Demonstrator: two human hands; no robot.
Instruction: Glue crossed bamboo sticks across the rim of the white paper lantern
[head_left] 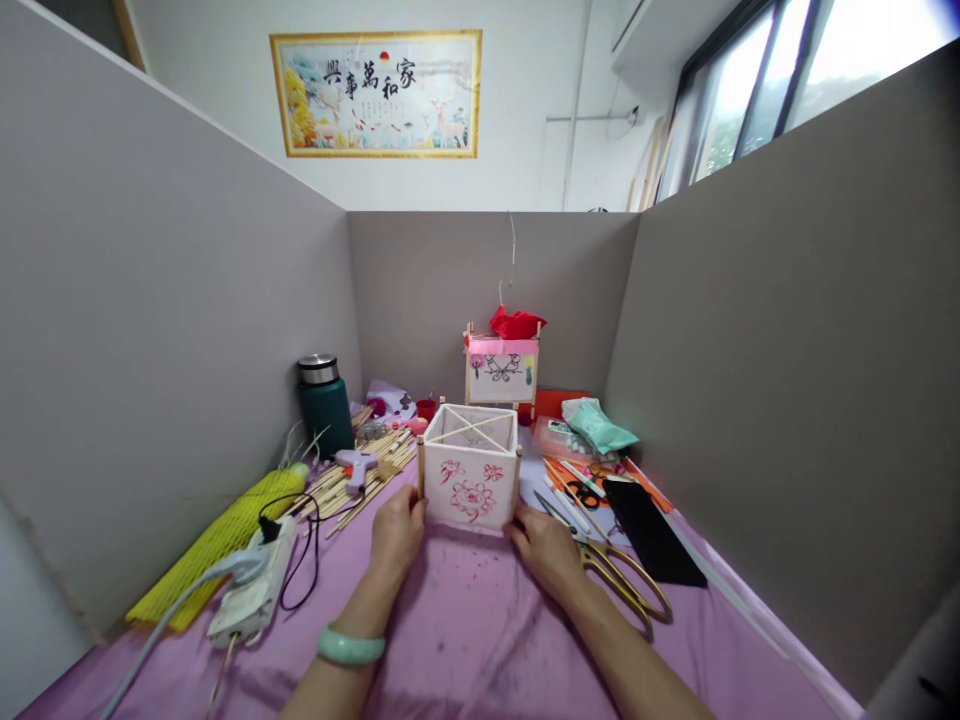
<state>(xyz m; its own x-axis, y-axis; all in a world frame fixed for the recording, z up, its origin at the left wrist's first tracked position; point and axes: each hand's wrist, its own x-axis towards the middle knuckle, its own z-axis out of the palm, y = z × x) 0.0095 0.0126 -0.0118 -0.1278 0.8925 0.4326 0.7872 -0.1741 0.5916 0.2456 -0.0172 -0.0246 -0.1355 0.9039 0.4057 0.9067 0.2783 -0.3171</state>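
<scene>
A small box lantern (pixel 470 470) with a wooden stick frame and white paper sides painted with red flowers stands on the purple table cover (pixel 465 630). My left hand (pixel 395 535) grips its lower left corner and my right hand (pixel 546 550) grips its lower right corner. A green bangle (pixel 349 647) sits on my left wrist. Behind it stands a second lantern (pixel 502 368) with a pink band and red cloth on top.
Gold scissors (pixel 615 575) lie right of my right hand, beside a black flat case (pixel 652 540). To the left are a power strip (pixel 255 590), a yellow mesh roll (pixel 217 545), bamboo sticks (pixel 360 475), a glue gun (pixel 355 465) and a green flask (pixel 324 402). Grey partitions enclose three sides.
</scene>
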